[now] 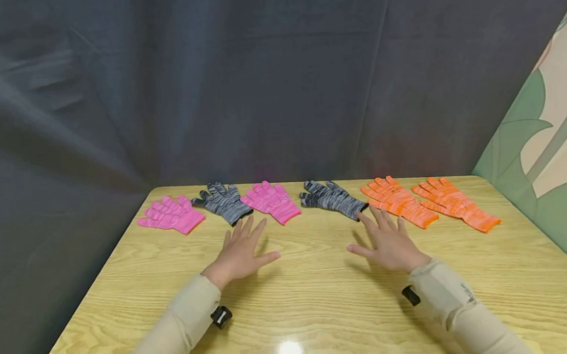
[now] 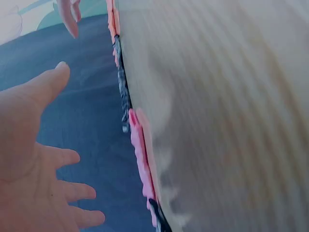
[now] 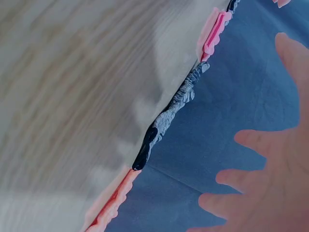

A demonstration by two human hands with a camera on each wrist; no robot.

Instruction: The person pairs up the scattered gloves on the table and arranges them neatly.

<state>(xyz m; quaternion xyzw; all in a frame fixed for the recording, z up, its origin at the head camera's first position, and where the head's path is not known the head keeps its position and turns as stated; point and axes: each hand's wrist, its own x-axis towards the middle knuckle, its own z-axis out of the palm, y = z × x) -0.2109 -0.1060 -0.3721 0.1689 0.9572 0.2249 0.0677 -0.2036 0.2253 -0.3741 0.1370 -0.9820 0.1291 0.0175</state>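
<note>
Knit gloves lie flat in a row along the table's far edge. From the left come a pink glove (image 1: 171,215), a grey-black glove (image 1: 223,202), a second pink glove (image 1: 271,201), a second grey-black glove (image 1: 333,198), and two orange ones, an inner orange glove (image 1: 399,202) and an outer orange glove (image 1: 455,203). My left hand (image 1: 240,257), fingers spread, hovers just in front of the left grey-black glove and holds nothing. Fingers likewise spread, my right hand (image 1: 387,242) is above the table with its fingertips overlapping the right grey-black glove's cuff in the head view.
The wood-grain table (image 1: 312,301) stretches under both forearms. Behind it hangs a dark curtain (image 1: 267,90), which also covers the left side. A wall with a painted leaf pattern (image 1: 561,190) borders the table on the right. Each wrist carries a small black device.
</note>
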